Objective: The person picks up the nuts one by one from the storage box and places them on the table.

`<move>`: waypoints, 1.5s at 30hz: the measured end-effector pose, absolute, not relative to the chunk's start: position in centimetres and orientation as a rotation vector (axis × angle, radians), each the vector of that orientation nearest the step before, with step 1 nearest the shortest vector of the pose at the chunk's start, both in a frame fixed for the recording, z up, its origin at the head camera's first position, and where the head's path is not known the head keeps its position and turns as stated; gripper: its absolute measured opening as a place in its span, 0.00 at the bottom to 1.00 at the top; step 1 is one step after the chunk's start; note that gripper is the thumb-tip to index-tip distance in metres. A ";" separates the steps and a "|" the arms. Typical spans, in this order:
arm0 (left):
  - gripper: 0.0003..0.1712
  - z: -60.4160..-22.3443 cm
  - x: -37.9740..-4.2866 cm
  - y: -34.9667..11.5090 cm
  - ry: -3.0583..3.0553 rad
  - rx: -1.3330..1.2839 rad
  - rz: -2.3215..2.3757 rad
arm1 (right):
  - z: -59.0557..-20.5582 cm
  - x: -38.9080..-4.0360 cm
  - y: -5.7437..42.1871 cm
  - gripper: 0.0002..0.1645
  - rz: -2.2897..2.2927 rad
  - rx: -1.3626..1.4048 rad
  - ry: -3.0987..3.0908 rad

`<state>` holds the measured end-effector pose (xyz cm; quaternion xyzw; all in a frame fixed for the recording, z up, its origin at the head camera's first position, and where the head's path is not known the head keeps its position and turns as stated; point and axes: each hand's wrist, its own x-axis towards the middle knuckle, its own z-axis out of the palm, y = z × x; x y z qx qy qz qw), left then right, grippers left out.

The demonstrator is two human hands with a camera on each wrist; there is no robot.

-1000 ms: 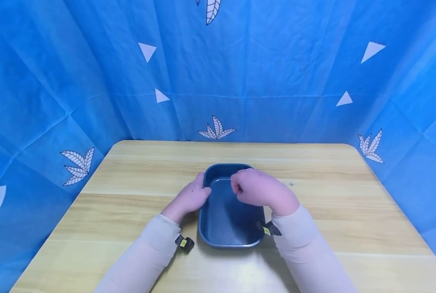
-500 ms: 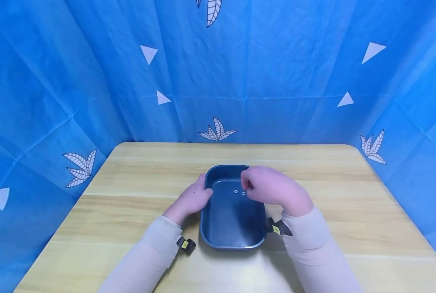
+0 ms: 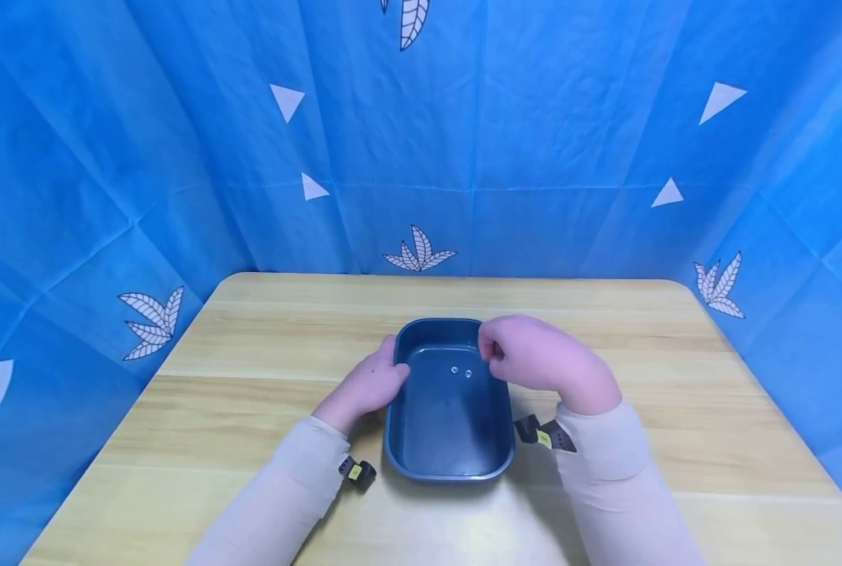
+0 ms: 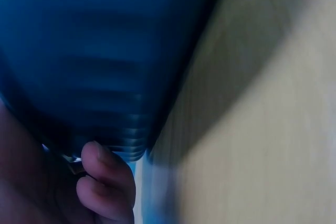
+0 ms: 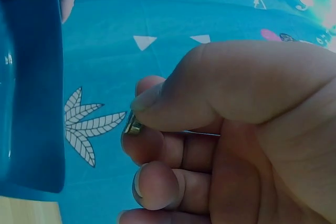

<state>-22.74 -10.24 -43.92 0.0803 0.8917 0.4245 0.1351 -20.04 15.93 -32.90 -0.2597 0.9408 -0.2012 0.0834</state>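
Note:
A dark blue rectangular tray (image 3: 450, 476) with rounded corners stands on the table, its inside facing up. My left hand (image 3: 369, 385) grips its left wall, thumb over the rim and fingers outside; in the left wrist view, curled fingertips (image 4: 105, 169) show beside the tray's ribbed outer side (image 4: 105, 35). Two small silver nuts (image 3: 454, 369) lie on the tray floor toward the far end. Over the far right rim is my right hand (image 3: 537, 354). Between its thumb and index finger it pinches a small shiny metal nut (image 5: 132, 126), partly covered by the fingertips.
The wooden table (image 3: 279, 338) reaches back to a blue patterned curtain (image 3: 548, 141), which also hangs at both sides. Each wrist carries a black strapped camera (image 3: 362, 474). The tray's near end lies between the two forearms.
My right hand has moved right from over the tray to its right rim, and the two nuts inside have come into view. Two small pieces on the table are now hidden. My left hand stays put.

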 end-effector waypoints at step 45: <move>0.35 -43.7 -22.7 -10.3 2.573 0.224 1.216 | -34.1 -22.2 22.1 0.08 -0.584 -0.430 2.707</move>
